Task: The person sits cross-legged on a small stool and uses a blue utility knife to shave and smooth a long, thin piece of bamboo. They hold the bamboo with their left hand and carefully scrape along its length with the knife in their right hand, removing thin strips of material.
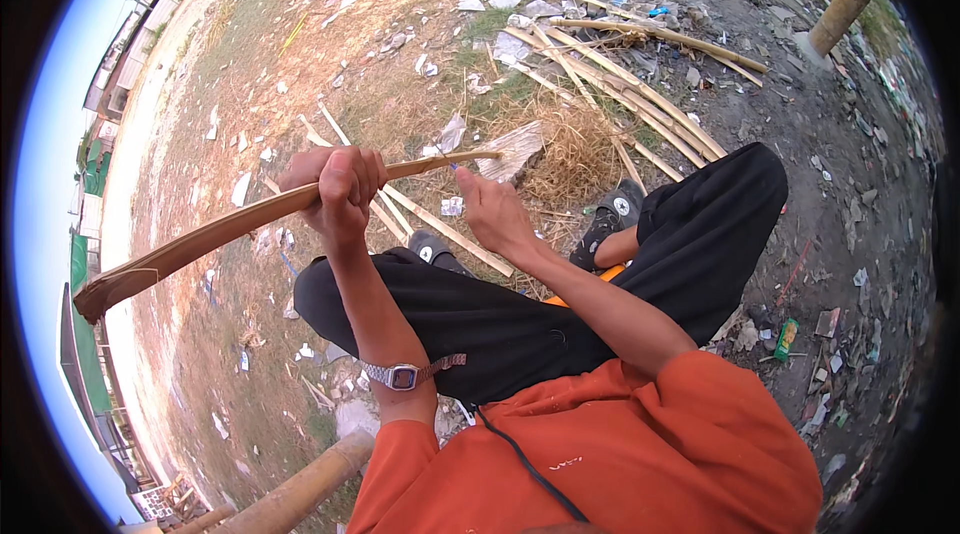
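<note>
My left hand [338, 189] is closed in a fist round a long split bamboo strip [210, 231]. The strip's broad, darker end reaches out to the far left, and its thin, pale end points right, past my fist. Close to that thin end is my right hand [497, 219], its fingers pinched together. A tiny bit of blue shows at the fingertips there, too small to name. Beyond the tip lie a flat, weathered grey piece [515, 152] and a heap of dry straw-like shavings [575, 159]. My legs in black trousers [715, 209] are bent below my hands.
More bamboo strips [640, 99] lie in a pile ahead to the right, and several others [445, 219] rest near my left foot. A thick bamboo post [847, 4] stands at the far right. A bamboo pole [300, 489] runs beside me at lower left. Litter and stone chips are scattered about.
</note>
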A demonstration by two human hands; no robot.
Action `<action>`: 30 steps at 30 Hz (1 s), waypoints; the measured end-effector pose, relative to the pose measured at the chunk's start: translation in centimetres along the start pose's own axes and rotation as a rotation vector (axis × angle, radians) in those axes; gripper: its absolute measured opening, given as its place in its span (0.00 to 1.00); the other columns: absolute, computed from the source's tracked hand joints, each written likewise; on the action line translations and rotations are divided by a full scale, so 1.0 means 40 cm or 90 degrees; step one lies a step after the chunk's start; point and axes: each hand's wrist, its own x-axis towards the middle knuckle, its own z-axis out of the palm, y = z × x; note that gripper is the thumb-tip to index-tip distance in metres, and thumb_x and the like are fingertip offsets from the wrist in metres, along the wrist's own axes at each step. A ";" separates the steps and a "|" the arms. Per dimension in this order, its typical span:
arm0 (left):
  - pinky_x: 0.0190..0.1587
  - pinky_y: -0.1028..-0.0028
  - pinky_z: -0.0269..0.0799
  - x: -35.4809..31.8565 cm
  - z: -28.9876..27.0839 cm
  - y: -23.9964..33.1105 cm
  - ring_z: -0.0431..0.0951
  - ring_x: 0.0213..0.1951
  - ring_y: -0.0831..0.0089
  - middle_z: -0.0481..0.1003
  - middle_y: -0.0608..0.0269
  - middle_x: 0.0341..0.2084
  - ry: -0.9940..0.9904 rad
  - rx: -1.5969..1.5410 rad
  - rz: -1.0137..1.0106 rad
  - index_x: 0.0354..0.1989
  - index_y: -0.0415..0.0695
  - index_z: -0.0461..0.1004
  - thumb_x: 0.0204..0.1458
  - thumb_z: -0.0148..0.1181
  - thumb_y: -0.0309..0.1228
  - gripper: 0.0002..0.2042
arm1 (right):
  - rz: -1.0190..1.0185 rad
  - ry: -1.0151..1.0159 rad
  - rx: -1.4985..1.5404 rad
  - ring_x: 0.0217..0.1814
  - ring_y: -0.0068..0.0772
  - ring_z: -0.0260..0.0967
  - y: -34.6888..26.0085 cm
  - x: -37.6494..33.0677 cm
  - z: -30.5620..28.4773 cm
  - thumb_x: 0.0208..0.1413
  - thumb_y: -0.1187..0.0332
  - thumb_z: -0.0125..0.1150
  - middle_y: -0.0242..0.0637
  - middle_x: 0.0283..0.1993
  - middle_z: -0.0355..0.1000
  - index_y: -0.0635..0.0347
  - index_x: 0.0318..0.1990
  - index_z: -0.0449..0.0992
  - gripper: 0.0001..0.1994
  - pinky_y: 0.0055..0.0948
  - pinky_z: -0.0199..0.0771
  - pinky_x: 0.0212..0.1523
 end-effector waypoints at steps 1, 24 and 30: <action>0.10 0.76 0.48 0.003 0.003 -0.001 0.49 0.05 0.80 0.51 0.70 0.02 0.004 -0.005 0.000 0.06 0.43 0.50 0.50 0.47 0.26 0.21 | 0.039 -0.003 -0.028 0.38 0.65 0.68 0.020 0.013 0.007 0.62 0.50 0.30 0.65 0.31 0.70 0.70 0.27 0.74 0.32 0.54 0.65 0.43; 0.08 0.77 0.48 0.007 0.012 -0.008 0.49 0.04 0.80 0.52 0.69 0.02 -0.006 0.012 0.022 0.06 0.43 0.51 0.50 0.48 0.28 0.22 | 0.099 -0.015 -0.064 0.41 0.64 0.69 0.223 0.107 0.074 0.61 0.47 0.29 0.66 0.33 0.70 0.72 0.30 0.75 0.34 0.54 0.65 0.45; 0.08 0.77 0.48 0.018 0.026 -0.009 0.50 0.04 0.80 0.52 0.69 0.02 -0.013 0.002 0.028 0.06 0.42 0.52 0.50 0.48 0.28 0.21 | 0.222 0.037 -0.137 0.35 0.66 0.66 0.348 0.146 0.104 0.62 0.51 0.32 0.64 0.28 0.68 0.71 0.29 0.72 0.29 0.53 0.62 0.39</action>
